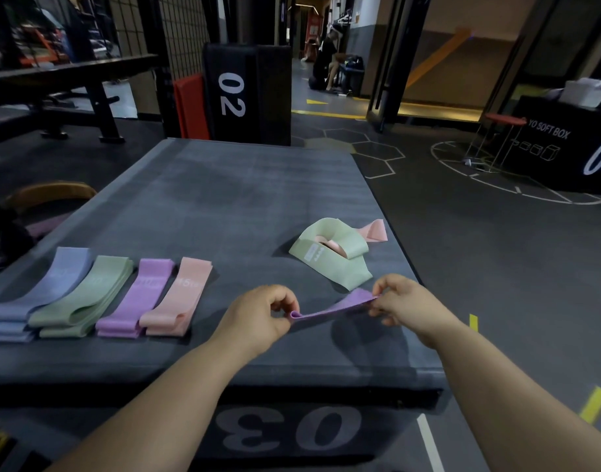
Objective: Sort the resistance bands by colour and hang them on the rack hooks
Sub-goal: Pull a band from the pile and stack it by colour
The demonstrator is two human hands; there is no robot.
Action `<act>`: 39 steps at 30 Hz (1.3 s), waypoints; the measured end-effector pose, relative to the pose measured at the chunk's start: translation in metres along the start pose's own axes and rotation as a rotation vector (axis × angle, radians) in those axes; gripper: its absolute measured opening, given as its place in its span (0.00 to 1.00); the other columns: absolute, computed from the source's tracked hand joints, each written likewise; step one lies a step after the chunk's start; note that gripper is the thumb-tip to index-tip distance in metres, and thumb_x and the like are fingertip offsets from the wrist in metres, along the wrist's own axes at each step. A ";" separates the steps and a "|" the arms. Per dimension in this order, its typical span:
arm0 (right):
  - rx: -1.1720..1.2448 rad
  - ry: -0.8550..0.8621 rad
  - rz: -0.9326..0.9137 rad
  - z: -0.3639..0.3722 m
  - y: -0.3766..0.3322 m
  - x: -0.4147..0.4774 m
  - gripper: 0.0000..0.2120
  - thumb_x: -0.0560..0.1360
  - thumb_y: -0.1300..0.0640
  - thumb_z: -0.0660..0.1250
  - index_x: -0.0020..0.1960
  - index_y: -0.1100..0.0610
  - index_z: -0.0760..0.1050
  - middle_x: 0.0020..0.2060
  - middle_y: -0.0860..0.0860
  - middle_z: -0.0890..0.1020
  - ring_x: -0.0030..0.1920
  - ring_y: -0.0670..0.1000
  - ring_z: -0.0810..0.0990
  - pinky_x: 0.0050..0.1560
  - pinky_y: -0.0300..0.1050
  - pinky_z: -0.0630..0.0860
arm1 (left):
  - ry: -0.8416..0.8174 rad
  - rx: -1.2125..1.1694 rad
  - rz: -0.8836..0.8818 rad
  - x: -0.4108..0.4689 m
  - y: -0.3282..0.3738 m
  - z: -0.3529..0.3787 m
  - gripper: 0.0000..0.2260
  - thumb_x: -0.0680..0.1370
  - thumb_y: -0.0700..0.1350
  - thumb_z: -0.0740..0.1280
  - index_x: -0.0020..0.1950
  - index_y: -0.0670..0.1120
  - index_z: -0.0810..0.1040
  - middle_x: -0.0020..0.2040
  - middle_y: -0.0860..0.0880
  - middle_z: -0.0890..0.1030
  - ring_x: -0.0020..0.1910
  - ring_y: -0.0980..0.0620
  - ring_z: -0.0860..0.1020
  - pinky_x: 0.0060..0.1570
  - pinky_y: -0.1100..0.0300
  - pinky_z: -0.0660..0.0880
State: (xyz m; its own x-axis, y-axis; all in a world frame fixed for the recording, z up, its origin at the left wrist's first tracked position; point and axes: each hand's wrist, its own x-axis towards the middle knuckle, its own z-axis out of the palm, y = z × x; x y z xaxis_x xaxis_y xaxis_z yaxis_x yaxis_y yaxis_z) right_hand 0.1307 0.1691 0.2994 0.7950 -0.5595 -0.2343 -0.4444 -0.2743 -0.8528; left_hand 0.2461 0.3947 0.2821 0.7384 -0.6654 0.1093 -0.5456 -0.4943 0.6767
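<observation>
Head view, hands point(258, 313) point(406, 299) pinching purple band point(333, 310), four colour stacks point(98, 298) on box point(224, 199)

Surface check: soft goods on a padded box, all matt.

The purple band point(333, 310) looks like thin, smooth, rubbery sheet, limp and without shine. The loose green band point(339, 264) and loose pink band point(375, 231) show the same dull, smooth finish, and the green one carries a pale printed label. The blue stack point(37, 294), green stack point(84, 294), purple stack point(135, 301) and pink stack point(176, 298) look alike in material, with faint white print. The box top point(224, 199) is a dark grey covering with a fine woven grain, matt and lighter in patches. Its front face point(156, 420) is smoother, with a slight sheen. The floor point(496, 267) looks like dark matt rubber with painted lines. The wire grid point(185, 32) is black metal.
</observation>
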 end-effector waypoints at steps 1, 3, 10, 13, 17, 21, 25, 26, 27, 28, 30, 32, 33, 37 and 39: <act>0.008 0.015 -0.015 0.000 0.001 0.001 0.07 0.74 0.66 0.62 0.41 0.57 0.74 0.38 0.55 0.83 0.40 0.51 0.81 0.38 0.41 0.75 | 0.000 0.032 0.032 -0.001 0.000 0.000 0.14 0.71 0.41 0.72 0.35 0.59 0.74 0.41 0.59 0.78 0.47 0.60 0.76 0.46 0.64 0.71; 0.039 0.028 -0.041 -0.002 0.003 0.001 0.08 0.74 0.67 0.62 0.40 0.58 0.75 0.36 0.54 0.82 0.40 0.51 0.81 0.41 0.42 0.75 | 0.015 0.103 0.111 -0.001 -0.001 0.002 0.11 0.70 0.39 0.71 0.38 0.57 0.78 0.41 0.59 0.78 0.47 0.58 0.75 0.50 0.60 0.71; -0.011 0.060 -0.035 0.001 0.008 0.000 0.05 0.69 0.63 0.74 0.37 0.58 0.79 0.30 0.51 0.81 0.31 0.48 0.75 0.39 0.42 0.76 | 0.045 0.302 0.252 -0.005 -0.003 0.012 0.10 0.73 0.39 0.66 0.45 0.53 0.82 0.46 0.58 0.80 0.49 0.57 0.74 0.48 0.61 0.60; -0.168 0.119 -0.041 0.004 0.009 0.002 0.05 0.68 0.63 0.73 0.39 0.56 0.79 0.33 0.50 0.82 0.31 0.48 0.76 0.40 0.42 0.76 | 0.025 0.292 0.256 -0.004 -0.003 0.015 0.10 0.73 0.39 0.66 0.46 0.54 0.82 0.46 0.58 0.80 0.50 0.57 0.74 0.48 0.61 0.60; -0.342 0.156 -0.083 0.001 0.011 0.003 0.07 0.70 0.61 0.71 0.44 0.52 0.75 0.39 0.48 0.82 0.39 0.44 0.78 0.36 0.34 0.70 | -0.056 0.282 0.270 -0.004 -0.004 0.017 0.11 0.74 0.41 0.66 0.48 0.56 0.82 0.48 0.58 0.80 0.52 0.56 0.74 0.51 0.62 0.66; -0.500 0.124 -0.097 0.003 0.015 0.003 0.09 0.71 0.61 0.69 0.47 0.49 0.73 0.39 0.43 0.79 0.41 0.44 0.77 0.39 0.37 0.73 | -0.126 0.301 0.258 -0.005 -0.005 0.018 0.10 0.75 0.45 0.63 0.51 0.56 0.81 0.51 0.59 0.79 0.53 0.58 0.72 0.53 0.62 0.67; -0.569 0.129 -0.132 0.005 0.018 0.003 0.11 0.72 0.60 0.67 0.51 0.48 0.72 0.45 0.44 0.79 0.46 0.47 0.78 0.49 0.45 0.77 | -0.143 0.296 0.236 -0.004 -0.003 0.019 0.10 0.76 0.51 0.60 0.47 0.53 0.81 0.47 0.57 0.78 0.49 0.56 0.73 0.50 0.59 0.70; -0.580 0.132 -0.154 0.005 0.018 0.003 0.13 0.71 0.60 0.67 0.54 0.48 0.73 0.48 0.45 0.78 0.47 0.47 0.78 0.50 0.45 0.77 | -0.135 0.290 0.224 -0.004 -0.002 0.020 0.10 0.77 0.53 0.61 0.46 0.53 0.80 0.46 0.57 0.78 0.48 0.56 0.73 0.50 0.59 0.70; -0.596 0.131 -0.182 0.005 0.019 0.004 0.15 0.72 0.59 0.68 0.57 0.48 0.74 0.51 0.46 0.77 0.49 0.48 0.78 0.52 0.45 0.77 | -0.125 0.285 0.209 -0.004 -0.001 0.021 0.09 0.77 0.54 0.62 0.46 0.53 0.80 0.45 0.57 0.78 0.48 0.56 0.73 0.50 0.59 0.70; -0.623 0.125 -0.215 0.004 0.020 0.004 0.17 0.72 0.59 0.67 0.59 0.48 0.75 0.54 0.47 0.77 0.52 0.48 0.77 0.54 0.45 0.76 | -0.112 0.288 0.195 -0.005 0.000 0.022 0.09 0.78 0.55 0.63 0.47 0.53 0.79 0.46 0.58 0.77 0.48 0.56 0.73 0.51 0.60 0.70; -0.693 0.095 -0.292 0.004 0.021 0.005 0.19 0.74 0.60 0.66 0.63 0.49 0.76 0.60 0.47 0.76 0.59 0.49 0.75 0.60 0.43 0.73 | -0.092 0.313 0.172 -0.007 0.002 0.025 0.08 0.78 0.55 0.64 0.51 0.54 0.78 0.48 0.58 0.76 0.51 0.56 0.72 0.52 0.61 0.67; -0.772 0.058 -0.343 0.004 0.021 0.005 0.21 0.76 0.60 0.64 0.68 0.50 0.74 0.67 0.45 0.73 0.67 0.48 0.70 0.67 0.41 0.67 | -0.077 0.350 0.162 -0.010 0.005 0.028 0.10 0.78 0.55 0.64 0.58 0.55 0.77 0.54 0.59 0.75 0.57 0.56 0.70 0.53 0.62 0.63; -0.817 0.039 -0.351 0.004 0.021 0.004 0.22 0.77 0.59 0.62 0.70 0.49 0.71 0.71 0.44 0.70 0.70 0.47 0.67 0.70 0.41 0.63 | -0.071 0.364 0.160 -0.012 0.006 0.029 0.12 0.78 0.54 0.63 0.62 0.56 0.75 0.58 0.60 0.74 0.60 0.57 0.68 0.55 0.61 0.61; -0.998 -0.083 -0.341 0.005 0.028 0.004 0.23 0.83 0.56 0.51 0.77 0.47 0.58 0.76 0.40 0.58 0.78 0.45 0.51 0.76 0.46 0.56 | -0.115 0.419 0.146 -0.017 0.007 0.034 0.19 0.82 0.54 0.55 0.73 0.59 0.65 0.73 0.64 0.64 0.74 0.59 0.57 0.68 0.59 0.52; -1.032 -0.122 -0.322 0.004 0.030 0.001 0.23 0.84 0.55 0.47 0.78 0.47 0.53 0.77 0.41 0.55 0.78 0.47 0.47 0.77 0.49 0.54 | -0.151 0.436 0.137 -0.018 0.005 0.036 0.19 0.83 0.53 0.52 0.75 0.58 0.62 0.76 0.62 0.61 0.77 0.57 0.52 0.71 0.58 0.49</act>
State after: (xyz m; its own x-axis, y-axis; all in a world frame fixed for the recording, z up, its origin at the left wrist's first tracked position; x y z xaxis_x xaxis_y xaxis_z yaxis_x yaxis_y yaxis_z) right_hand 0.1203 0.1635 0.2717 0.9467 -0.2774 -0.1635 -0.2948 -0.9510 -0.0929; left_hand 0.2157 0.3844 0.2574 0.6001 -0.7985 0.0467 -0.7729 -0.5638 0.2912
